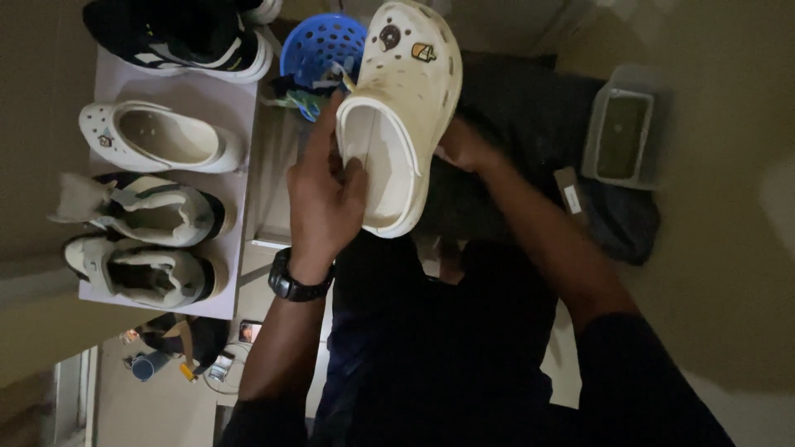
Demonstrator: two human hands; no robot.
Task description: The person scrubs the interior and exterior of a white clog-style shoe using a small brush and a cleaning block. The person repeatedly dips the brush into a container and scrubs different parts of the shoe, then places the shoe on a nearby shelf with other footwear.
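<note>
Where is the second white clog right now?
The second white clog lies on the pale sheet at left, between black sneakers and grey-white sneakers.

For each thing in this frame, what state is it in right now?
White clog: held up off the floor in both hands, opening facing the camera.
Left hand: gripping the clog's heel end.
Right hand: holding the clog's far side.
Second white clog: lying on the white board.
Sneakers: lying on the board, untouched.
Blue basket: behind the clog, contents unclear.
</note>
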